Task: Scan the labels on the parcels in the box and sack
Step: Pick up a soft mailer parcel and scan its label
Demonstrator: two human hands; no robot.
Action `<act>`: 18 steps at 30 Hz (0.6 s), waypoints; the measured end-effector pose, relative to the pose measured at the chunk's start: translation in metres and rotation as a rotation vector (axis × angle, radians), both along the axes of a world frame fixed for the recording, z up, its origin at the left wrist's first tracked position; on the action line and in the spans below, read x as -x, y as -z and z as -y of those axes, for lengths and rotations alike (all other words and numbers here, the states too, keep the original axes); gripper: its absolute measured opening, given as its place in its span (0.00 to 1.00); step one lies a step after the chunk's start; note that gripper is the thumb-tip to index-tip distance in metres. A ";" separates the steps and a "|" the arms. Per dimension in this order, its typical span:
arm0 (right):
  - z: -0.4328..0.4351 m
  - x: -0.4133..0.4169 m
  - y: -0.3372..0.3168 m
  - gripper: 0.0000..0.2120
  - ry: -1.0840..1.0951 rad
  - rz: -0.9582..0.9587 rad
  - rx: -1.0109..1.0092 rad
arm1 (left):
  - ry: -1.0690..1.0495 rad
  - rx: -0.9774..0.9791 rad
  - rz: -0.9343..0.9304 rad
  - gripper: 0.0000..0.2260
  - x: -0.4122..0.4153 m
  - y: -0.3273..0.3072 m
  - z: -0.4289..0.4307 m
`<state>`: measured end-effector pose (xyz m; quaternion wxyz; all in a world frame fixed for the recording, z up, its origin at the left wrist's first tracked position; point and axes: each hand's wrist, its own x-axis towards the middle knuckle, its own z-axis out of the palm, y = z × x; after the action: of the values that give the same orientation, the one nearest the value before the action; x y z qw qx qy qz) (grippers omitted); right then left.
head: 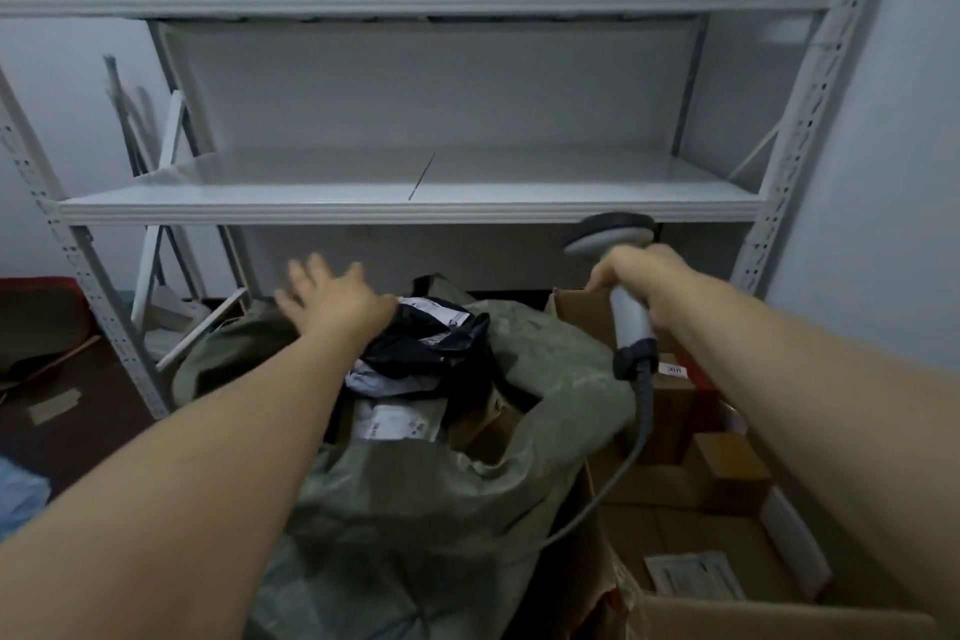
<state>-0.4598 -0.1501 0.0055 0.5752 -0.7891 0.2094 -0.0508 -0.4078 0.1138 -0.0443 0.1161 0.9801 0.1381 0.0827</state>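
- Left hand [332,299], fingers spread, reaches over the sack [415,483] toward a black parcel [436,338], likely to expose its label.
- Right hand [644,281] grips the scanner [618,270], poised above the box [727,587] at right.

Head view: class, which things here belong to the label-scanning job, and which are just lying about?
Job: scanner gripped by the right hand; left hand, fingers spread; green sack; black parcel; labelled grey parcel; cardboard box; cartons inside it.
Lying about: metal shelving; red item; leaning white boards; scraps on the floor.
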 end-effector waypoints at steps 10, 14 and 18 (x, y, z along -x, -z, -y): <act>0.015 -0.085 0.077 0.05 -0.203 -0.335 -0.211 | 0.323 -0.293 -0.327 0.55 -0.094 0.067 0.072; 0.026 -0.123 0.109 0.14 -0.167 -0.352 -0.285 | 0.201 0.054 -0.393 0.48 -0.125 0.074 0.080; 0.029 -0.142 0.136 0.15 -0.185 -0.409 -0.303 | 0.250 0.181 -0.499 0.43 -0.150 0.108 0.077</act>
<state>-0.3181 -0.1787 -0.1301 0.6347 -0.7035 0.2538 0.1944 -0.2576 0.0370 -0.1523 0.1750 0.9652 0.0475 -0.1883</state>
